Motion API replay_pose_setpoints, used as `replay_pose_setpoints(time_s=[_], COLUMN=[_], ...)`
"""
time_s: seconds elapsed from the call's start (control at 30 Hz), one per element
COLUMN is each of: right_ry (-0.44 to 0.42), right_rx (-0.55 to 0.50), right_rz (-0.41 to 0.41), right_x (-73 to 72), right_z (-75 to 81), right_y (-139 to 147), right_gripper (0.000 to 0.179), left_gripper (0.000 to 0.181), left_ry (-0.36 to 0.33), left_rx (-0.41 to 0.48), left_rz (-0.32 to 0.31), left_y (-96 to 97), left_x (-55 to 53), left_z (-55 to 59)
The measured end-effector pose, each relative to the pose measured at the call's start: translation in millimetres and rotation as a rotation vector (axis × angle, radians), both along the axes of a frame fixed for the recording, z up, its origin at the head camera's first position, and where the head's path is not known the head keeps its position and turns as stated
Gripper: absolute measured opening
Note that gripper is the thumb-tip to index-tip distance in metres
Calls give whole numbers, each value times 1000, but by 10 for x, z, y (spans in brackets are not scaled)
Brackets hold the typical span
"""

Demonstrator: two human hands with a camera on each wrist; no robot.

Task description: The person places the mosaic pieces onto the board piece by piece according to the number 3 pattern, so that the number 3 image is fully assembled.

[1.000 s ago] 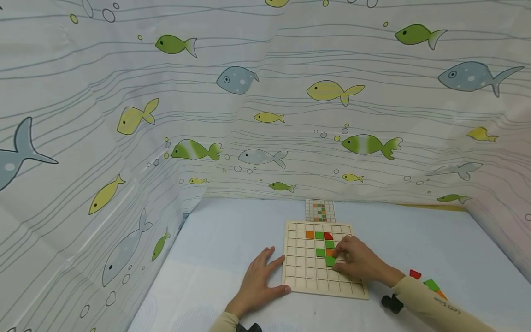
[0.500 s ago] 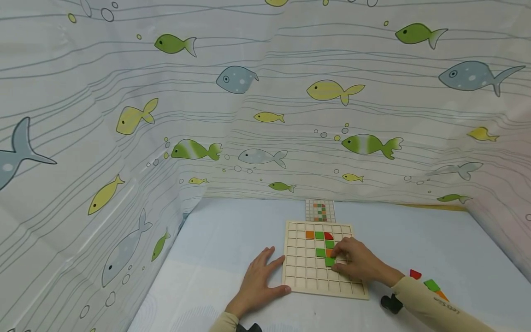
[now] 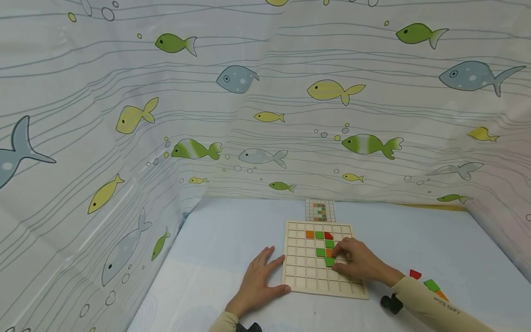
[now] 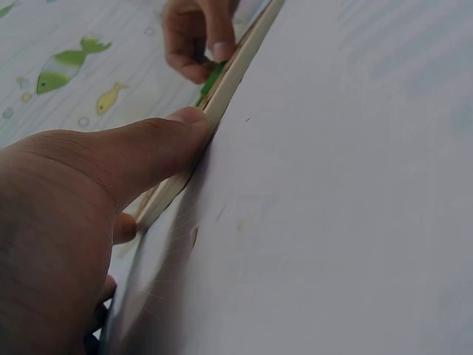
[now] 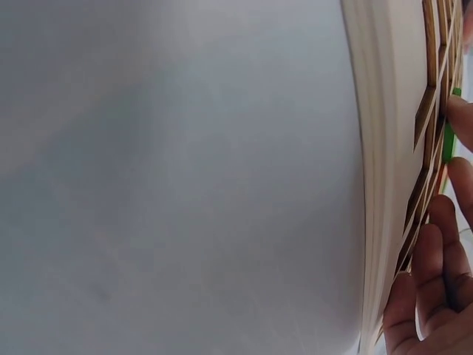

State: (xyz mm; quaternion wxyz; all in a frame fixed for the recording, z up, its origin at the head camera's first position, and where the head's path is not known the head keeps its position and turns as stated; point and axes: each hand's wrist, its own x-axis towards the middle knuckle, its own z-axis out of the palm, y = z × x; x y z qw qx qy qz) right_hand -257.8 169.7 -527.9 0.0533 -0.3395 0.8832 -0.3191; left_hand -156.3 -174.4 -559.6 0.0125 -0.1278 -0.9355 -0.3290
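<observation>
A square wooden grid board (image 3: pixel 304 269) lies on the table, with orange, green and red tiles in its upper and middle cells. My right hand (image 3: pixel 352 258) is over the board's right half, pinching a green square tile (image 3: pixel 329 262) by its edge between thumb and index finger. In the right wrist view this green tile (image 5: pixel 448 142) shows between those fingertips, close over the grid. Just above it sit an orange tile (image 3: pixel 329 252) and another green one (image 3: pixel 321 252). My left hand (image 3: pixel 260 281) rests at the board's left side, fingers spread, its thumb (image 4: pixel 166 144) against the near edge.
A small printed pattern card (image 3: pixel 320 210) lies behind the board. Loose tiles, a red one (image 3: pixel 415 274), a green one (image 3: pixel 431 285) and a partly hidden orange one, lie right of the board beside the right sleeve (image 3: pixel 439 304). A fish-printed sheet (image 3: pixel 290 138) walls the table.
The green tile in my right hand has shifted very slightly. Both hands and the board stay practically in place.
</observation>
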Motion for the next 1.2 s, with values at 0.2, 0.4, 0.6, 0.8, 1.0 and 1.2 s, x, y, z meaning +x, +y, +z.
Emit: replay_pose_setpoints(time_s=[0.2, 0.4, 0.6, 0.8, 1.0, 1.2], right_ry=[-6, 6, -9, -11, 8, 17], right_rx=[-8, 1, -5, -26, -30, -29], right_rz=[-10, -24, -38, -33, -25, -28], right_x=[0, -2, 3, 5, 11, 22], right_z=[-9, -14, 12, -3, -17, -25], right_y=[10, 10, 8, 15, 20, 14], right_gripper=[26, 25, 24, 24, 24, 21], left_gripper=[79, 80, 79, 80, 79, 79], left_ry=[-5, -11, 5, 2, 2, 5], left_rx=[10, 11, 11, 5, 10, 3], left_rz=[-2, 0, -4, -3, -3, -4], left_y=[4, 6, 5, 3, -1, -1], left_x=[4, -14, -19, -19, -10, 4], left_z=[13, 17, 16, -2, -1, 11])
